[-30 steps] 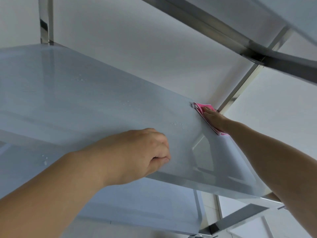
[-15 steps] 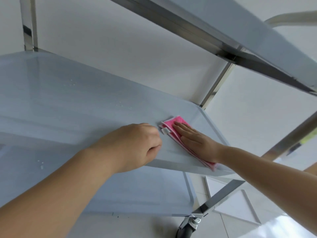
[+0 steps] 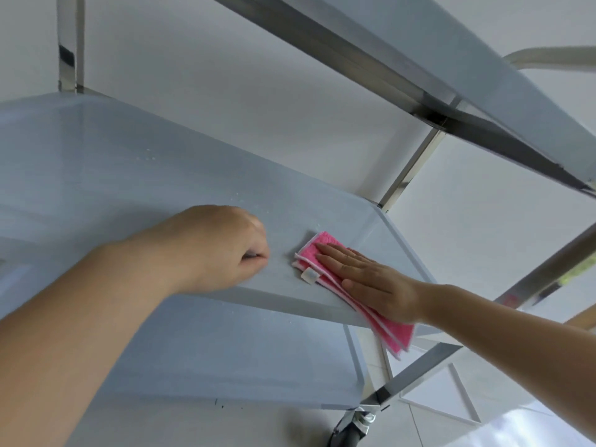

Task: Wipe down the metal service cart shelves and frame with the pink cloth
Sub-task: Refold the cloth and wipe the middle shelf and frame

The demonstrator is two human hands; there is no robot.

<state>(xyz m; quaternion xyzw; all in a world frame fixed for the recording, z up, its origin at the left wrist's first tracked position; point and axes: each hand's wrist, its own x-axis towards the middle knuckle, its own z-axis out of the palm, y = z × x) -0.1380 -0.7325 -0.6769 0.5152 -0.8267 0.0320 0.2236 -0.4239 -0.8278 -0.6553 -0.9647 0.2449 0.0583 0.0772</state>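
Middle shelf [image 3: 135,175] of the cart, wipe under way.
Left hand [image 3: 219,246] rests near the front edge, fingers curled on nothing; right hand [image 3: 371,279], fingers flat, presses the soft folded pink cloth [image 3: 325,245] at the right corner — limp, light, best palmed flat.

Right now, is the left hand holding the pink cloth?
No, the right hand presses the pink cloth flat; the left hand rests fisted on the shelf.
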